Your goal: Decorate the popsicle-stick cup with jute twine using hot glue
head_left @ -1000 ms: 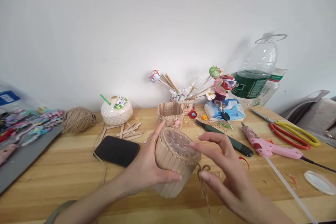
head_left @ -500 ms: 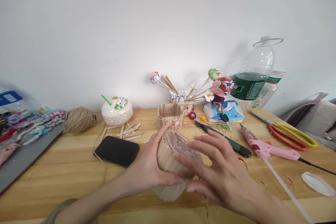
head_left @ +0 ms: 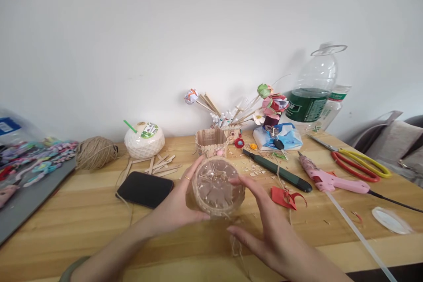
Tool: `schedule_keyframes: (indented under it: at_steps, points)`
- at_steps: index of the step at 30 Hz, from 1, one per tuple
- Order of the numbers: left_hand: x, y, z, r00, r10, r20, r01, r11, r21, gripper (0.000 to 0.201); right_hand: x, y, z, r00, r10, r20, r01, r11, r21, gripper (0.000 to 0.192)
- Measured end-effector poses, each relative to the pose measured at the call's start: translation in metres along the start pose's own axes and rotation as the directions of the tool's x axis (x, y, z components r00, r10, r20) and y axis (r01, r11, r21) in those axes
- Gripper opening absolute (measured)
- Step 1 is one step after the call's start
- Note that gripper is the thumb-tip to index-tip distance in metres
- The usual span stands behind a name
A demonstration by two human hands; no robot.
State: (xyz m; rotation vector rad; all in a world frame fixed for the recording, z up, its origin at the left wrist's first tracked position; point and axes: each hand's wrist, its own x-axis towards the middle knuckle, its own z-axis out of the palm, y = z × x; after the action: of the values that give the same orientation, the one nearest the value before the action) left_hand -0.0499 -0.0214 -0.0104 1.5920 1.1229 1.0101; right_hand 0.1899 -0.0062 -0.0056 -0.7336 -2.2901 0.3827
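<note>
And here's the pot (head_left: 218,187), up above the table (head_left: 89,216), left hand (head_left: 181,200) wrapped round its side, right hand (head_left: 272,227) spread loosely, forefinger at the clear base. It looks light and stiff, its corded edge probably grippy; best held by the sides, since that thin base could crack.

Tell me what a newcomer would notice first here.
Probably the clear-ended round container, held in the left fingers at front centre. Behind it, bright paper flowers stand out against the white wall. A pink glue gun lies on the right.
</note>
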Motion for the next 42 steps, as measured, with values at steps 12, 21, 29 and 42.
schedule_keyframes:
  at_steps: [12, 21, 29, 42]
  points:
    - [-0.008, -0.002, 0.01, 0.982, 0.156, -0.105, -0.138, 0.977, 0.16, 0.101, 0.006, -0.003, 0.024, 0.986, -0.03, -0.165, 0.025, 0.999, -0.036, 0.072]
    - [0.001, 0.0, 0.018, 0.966, 0.172, -0.194, -0.149, 0.981, 0.127, 0.086, -0.002, -0.012, 0.038, 0.933, -0.082, -0.35, 0.001, 0.974, -0.225, 0.061]
    - [0.0, 0.007, 0.019, 0.984, 0.107, -0.139, -0.099, 0.993, 0.063, 0.069, -0.026, -0.022, 0.041, 0.855, 0.37, -0.362, -0.26, 0.912, 0.318, 0.029]
    - [0.0, 0.005, 0.019, 0.986, 0.081, -0.145, -0.083, 0.997, -0.005, 0.069, -0.032, -0.039, 0.045, 0.684, 0.646, 0.34, -0.507, 0.085, 0.858, 0.041]
